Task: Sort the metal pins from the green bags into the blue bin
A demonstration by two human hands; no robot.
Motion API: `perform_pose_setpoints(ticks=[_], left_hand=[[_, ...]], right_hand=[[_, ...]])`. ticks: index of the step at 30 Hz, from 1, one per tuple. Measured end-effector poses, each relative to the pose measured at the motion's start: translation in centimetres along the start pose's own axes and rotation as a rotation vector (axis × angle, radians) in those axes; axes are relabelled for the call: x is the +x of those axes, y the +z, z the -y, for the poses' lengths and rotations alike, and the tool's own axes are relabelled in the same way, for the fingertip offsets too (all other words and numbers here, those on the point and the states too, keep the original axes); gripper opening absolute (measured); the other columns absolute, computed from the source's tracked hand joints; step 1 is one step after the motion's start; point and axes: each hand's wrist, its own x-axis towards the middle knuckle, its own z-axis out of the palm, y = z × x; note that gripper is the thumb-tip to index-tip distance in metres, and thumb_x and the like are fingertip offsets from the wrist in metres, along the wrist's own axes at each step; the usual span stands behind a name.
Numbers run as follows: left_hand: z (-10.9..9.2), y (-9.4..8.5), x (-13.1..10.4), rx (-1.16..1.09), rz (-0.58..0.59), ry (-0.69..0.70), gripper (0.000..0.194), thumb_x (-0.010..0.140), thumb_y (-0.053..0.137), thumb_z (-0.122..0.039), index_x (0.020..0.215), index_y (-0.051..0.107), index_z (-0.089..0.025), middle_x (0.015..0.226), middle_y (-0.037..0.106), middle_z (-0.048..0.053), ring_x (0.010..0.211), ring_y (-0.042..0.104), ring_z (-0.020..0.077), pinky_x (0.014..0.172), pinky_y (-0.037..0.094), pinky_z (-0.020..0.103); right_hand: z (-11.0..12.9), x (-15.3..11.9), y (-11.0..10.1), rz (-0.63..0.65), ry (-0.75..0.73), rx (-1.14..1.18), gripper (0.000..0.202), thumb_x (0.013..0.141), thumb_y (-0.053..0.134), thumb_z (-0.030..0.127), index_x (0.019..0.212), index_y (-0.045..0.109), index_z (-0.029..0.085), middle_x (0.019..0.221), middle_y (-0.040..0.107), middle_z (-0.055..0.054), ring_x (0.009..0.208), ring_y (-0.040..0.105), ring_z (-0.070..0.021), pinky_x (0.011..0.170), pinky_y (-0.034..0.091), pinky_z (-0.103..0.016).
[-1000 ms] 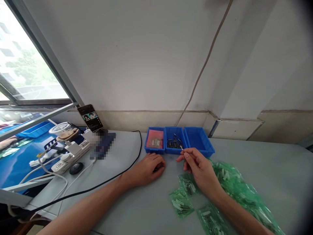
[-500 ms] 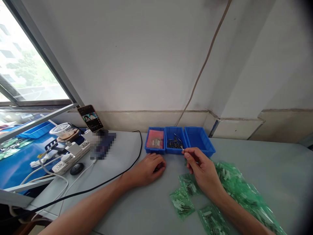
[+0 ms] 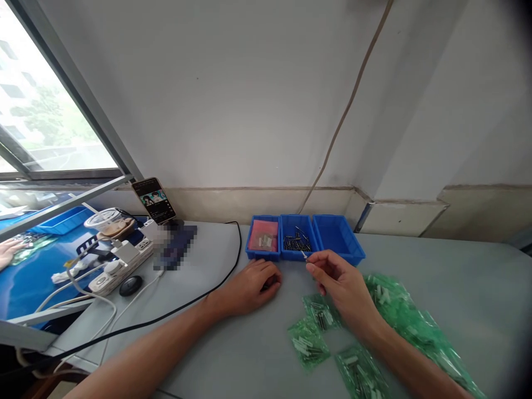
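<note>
My right hand pinches a small thin metal screw between thumb and forefinger, its pale tip pointing up and left. It is held at the front edge of the middle blue bin, in which several dark screws lie. My left hand rests on the table in front of the left blue bin, fingers loosely bent and a gap beside the thumb; no object shows in it. Small green bags of metal and white parts lie below my right hand.
A right blue bin stands beside the others. A large green plastic bag lies at right. At left are a black cable, a power strip, a mouse and a propped phone. Another person's hand shows far left.
My right hand has shifted slightly left and down with the screw, which now shows more clearly in front of the middle bin. Another person's hand has appeared at the far left.
</note>
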Motion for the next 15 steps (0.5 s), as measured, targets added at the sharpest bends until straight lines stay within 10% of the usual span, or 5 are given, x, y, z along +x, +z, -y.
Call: perform_pose_setpoints(ticks=[9, 15], left_hand=[[0.12, 0.19, -0.04, -0.001, -0.007, -0.006, 0.006, 0.106, 0.055, -0.024, 0.107, 0.061, -0.021, 0.099, 0.064, 0.004, 0.090, 0.057, 0.0195, 0.086, 0.045, 0.032], [0.14, 0.17, 0.01, 0.007, 0.003, -0.008, 0.009, 0.107, 0.053, -0.025, 0.105, 0.060, -0.021, 0.098, 0.063, 0.004, 0.089, 0.057, 0.0201, 0.085, 0.045, 0.033]], right_hand=[[0.65, -0.16, 0.10, 0.118, 0.244, 0.480, 0.035, 0.083, 0.089, 0.051, 0.100, 0.080, 0.022, 0.085, 0.060, -0.001, 0.063, 0.046, -0.0091, 0.052, 0.041, -0.021], [0.50, 0.06, 0.13, 0.067, 0.127, 0.219, 0.041, 0.083, 0.086, 0.057, 0.101, 0.076, 0.022, 0.087, 0.065, -0.002, 0.063, 0.053, -0.0128, 0.055, 0.049, -0.027]])
